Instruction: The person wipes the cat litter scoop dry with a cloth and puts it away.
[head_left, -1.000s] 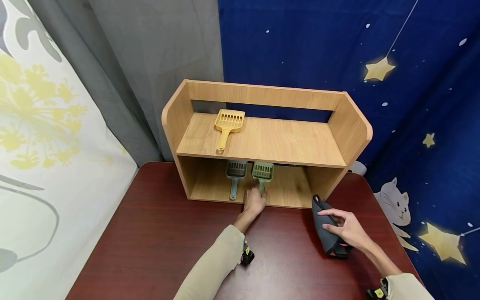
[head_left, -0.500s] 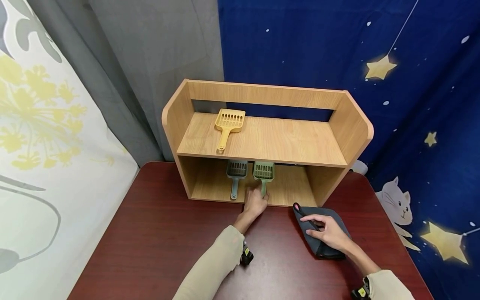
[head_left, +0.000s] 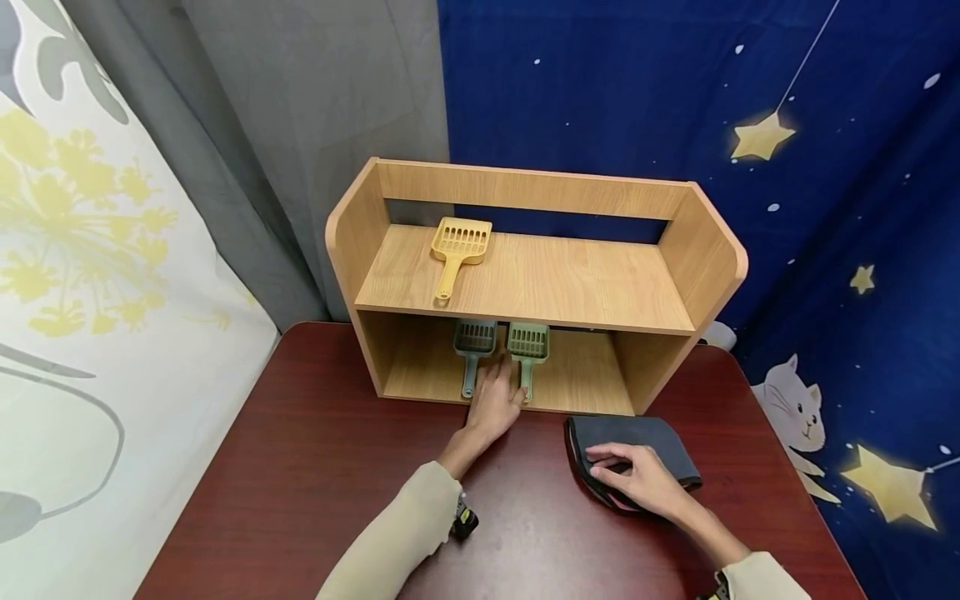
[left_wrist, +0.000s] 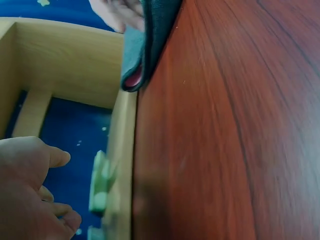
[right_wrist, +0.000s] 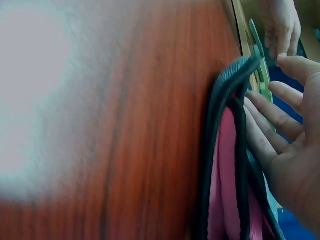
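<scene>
In the head view, my left hand (head_left: 491, 406) reaches into the lower shelf with loose fingers, between a grey-blue litter scoop (head_left: 471, 367) and a green litter scoop (head_left: 527, 367). Both scoops lie with their handles toward the front edge. The left wrist view shows the thumb and fingers apart, beside the green scoop (left_wrist: 98, 185). My right hand (head_left: 645, 479) rests its fingers lightly on a folded dark grey fabric item (head_left: 637, 429) with black edging. Pink lining (right_wrist: 227, 170) shows between its layers in the right wrist view, where the fingers are fairly straight.
A two-tier wooden shelf (head_left: 585, 283) stands at the back of the reddish-brown table (head_left: 300, 483). A yellow litter scoop (head_left: 450, 273) lies on its upper tier, at the left. Grey and blue curtains (head_left: 555, 108) hang close behind.
My left hand has let go of the green scoop's handle and drawn slightly left. My right hand has moved left, and the dark fabric item has turned and now lies flatter.
</scene>
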